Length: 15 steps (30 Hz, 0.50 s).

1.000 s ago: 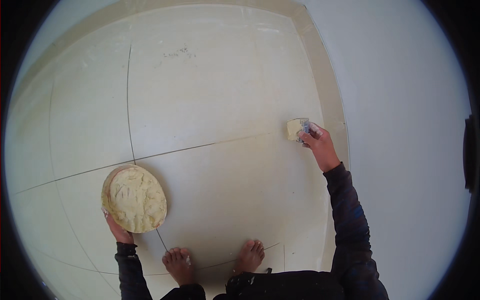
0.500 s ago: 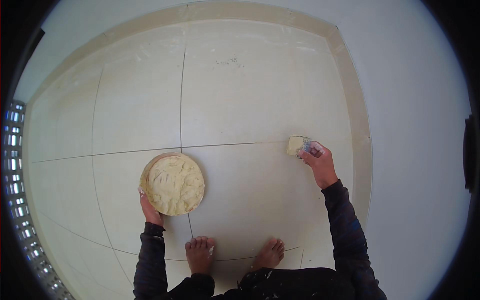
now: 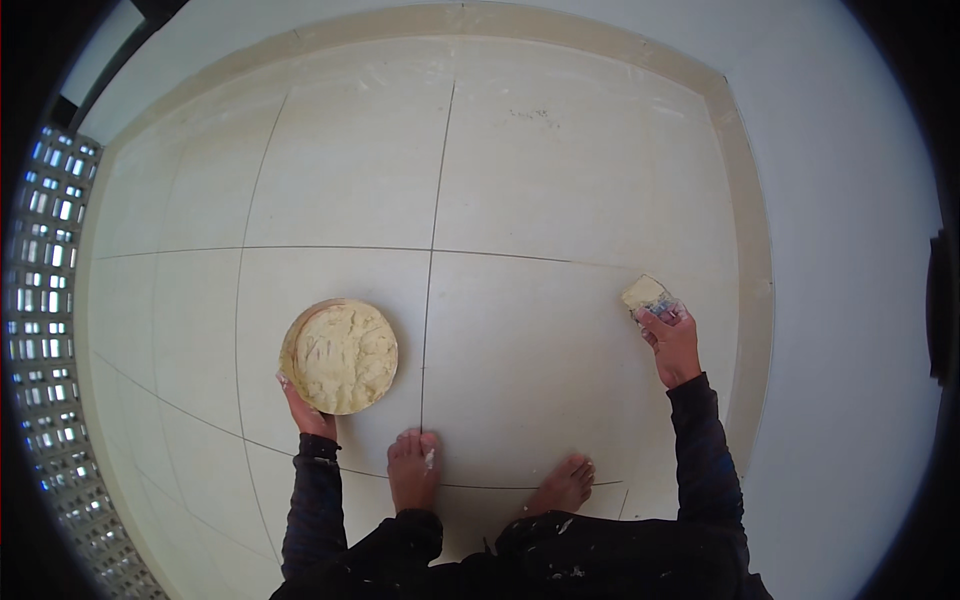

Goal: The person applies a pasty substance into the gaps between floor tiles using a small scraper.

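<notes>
My left hand (image 3: 306, 405) grips the lower left rim of a round, shallow tub (image 3: 290, 350). Thick cream-coloured paste (image 3: 350, 355) fills it, with furrows in its surface. Off to the right, my right hand (image 3: 672, 340) is closed around a small flat scraper (image 3: 668, 305); a slab of the same paste (image 3: 645, 290) covers its far end. The scraper is just on my side of a tile joint (image 3: 520, 257). That joint is dark to the left and turns pale a little before the scraper. Whether the scraper touches the floor, I cannot tell.
Large pale tiles (image 3: 340, 170) make up the floor, crossed by dark joints. A beige skirting (image 3: 752, 270) runs along the white wall on the right and at the far side. My bare feet (image 3: 412, 470) are between the hands. A perforated block screen (image 3: 50, 330) stands at left.
The whole view has turned and shifted. My right hand has tilted the scraper and brought it slightly off the joint, toward me. My left hand keeps its hold on the tub.
</notes>
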Motion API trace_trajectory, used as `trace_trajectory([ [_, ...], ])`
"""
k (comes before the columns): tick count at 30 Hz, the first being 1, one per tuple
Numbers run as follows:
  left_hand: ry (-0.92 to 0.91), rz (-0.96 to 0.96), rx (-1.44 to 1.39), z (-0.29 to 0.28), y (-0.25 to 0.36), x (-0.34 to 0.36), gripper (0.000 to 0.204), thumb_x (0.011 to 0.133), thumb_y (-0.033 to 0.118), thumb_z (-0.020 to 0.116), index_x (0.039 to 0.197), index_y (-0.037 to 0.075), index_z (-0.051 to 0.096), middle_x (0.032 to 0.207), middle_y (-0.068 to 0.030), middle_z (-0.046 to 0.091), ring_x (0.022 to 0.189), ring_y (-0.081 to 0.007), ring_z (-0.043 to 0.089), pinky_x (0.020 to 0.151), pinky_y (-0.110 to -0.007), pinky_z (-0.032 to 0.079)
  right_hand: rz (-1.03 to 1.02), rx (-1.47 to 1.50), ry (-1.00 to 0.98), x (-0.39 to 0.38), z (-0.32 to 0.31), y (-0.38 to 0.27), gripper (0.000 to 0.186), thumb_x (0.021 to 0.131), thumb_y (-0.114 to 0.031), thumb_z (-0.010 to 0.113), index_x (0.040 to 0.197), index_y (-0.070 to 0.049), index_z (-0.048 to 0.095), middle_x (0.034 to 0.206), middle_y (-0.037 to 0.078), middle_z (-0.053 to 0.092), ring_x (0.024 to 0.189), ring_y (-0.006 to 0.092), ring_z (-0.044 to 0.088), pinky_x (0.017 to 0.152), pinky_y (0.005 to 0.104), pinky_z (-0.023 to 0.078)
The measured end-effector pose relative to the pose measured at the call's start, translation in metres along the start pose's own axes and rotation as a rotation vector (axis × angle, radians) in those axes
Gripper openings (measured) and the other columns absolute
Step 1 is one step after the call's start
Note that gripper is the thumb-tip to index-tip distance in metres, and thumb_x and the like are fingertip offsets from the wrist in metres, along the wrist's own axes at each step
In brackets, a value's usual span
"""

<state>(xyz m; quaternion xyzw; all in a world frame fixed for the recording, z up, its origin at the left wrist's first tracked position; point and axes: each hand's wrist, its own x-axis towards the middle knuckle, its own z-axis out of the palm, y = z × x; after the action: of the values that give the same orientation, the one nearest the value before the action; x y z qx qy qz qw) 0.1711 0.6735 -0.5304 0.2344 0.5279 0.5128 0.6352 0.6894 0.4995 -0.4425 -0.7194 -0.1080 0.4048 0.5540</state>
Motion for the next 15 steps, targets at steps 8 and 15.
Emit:
trace_trajectory([
  [8, -0.036, -0.043, -0.037, 0.002, -0.001, 0.002, 0.06, 0.108, 0.053, 0.03, 0.15, 0.011, 0.042, 0.151, -0.0078, 0.047, 0.137, -0.0267, 0.048, 0.115, -0.043, 0.04, -0.132, -0.116, 0.182, -0.072, -0.04, -0.001, 0.025, 0.094, -0.014, 0.069, 0.114, -0.001, 0.065, 0.098, 0.002, 0.071, 0.084, 0.0081, 0.062, 0.073, 0.0251, 0.048],
  [15, -0.02, -0.032, -0.021, 0.0, -0.002, 0.002, 0.062, 0.107, 0.053, 0.031, 0.152, 0.012, 0.039, 0.154, -0.008, 0.044, 0.141, -0.0266, 0.044, 0.117, -0.044, 0.036, -0.484, -0.769, 0.356, -0.097, -0.039, 0.016, 0.03, 0.094, -0.016, 0.065, 0.116, 0.005, 0.067, 0.096, 0.016, 0.073, 0.08, 0.0256, 0.067, 0.079, 0.0347, 0.053],
])
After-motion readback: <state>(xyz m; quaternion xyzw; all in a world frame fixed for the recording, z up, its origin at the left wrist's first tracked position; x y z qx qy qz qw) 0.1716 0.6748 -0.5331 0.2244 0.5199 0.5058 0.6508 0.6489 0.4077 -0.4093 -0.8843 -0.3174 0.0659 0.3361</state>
